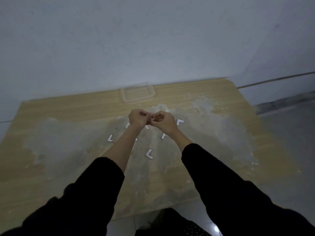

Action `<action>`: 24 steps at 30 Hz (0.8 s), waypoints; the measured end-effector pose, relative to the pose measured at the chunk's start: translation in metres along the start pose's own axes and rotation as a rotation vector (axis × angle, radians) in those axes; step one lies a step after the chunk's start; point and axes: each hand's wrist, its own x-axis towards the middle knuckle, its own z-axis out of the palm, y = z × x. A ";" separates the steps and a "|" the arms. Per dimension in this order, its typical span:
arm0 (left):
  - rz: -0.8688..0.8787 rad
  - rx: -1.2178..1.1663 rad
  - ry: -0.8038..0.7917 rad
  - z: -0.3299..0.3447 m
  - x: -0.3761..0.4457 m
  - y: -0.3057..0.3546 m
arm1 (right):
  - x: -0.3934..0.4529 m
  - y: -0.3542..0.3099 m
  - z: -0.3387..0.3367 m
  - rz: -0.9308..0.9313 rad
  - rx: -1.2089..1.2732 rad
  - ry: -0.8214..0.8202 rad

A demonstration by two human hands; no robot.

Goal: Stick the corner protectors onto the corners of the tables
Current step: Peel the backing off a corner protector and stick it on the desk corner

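Note:
A light wooden table (51,167) with pale dusty patches fills the view. Several white L-shaped corner protectors lie on its middle, one (149,154) nearest me, one (110,138) at the left and one (180,122) at the right. My left hand (137,117) and my right hand (164,121) meet above the table, fingertips pinched together on a small white corner protector (152,119). My fingers hide most of that piece. Other protectors lie partly hidden under my wrists.
A clear plastic container (138,94) sits at the back of the table near the grey wall. The table's right edge (265,133) drops to a tiled floor. Its near edge runs just in front of my legs.

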 end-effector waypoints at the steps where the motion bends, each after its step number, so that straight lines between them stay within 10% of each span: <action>1: 0.014 0.006 -0.031 0.005 -0.003 0.008 | -0.002 -0.002 -0.007 0.005 0.003 0.040; 15: 0.413 0.263 -0.473 0.123 0.003 0.075 | 0.010 0.014 -0.145 0.111 0.103 0.399; 24: 0.510 0.428 -0.377 0.283 0.046 0.112 | 0.087 0.071 -0.275 0.211 0.224 0.485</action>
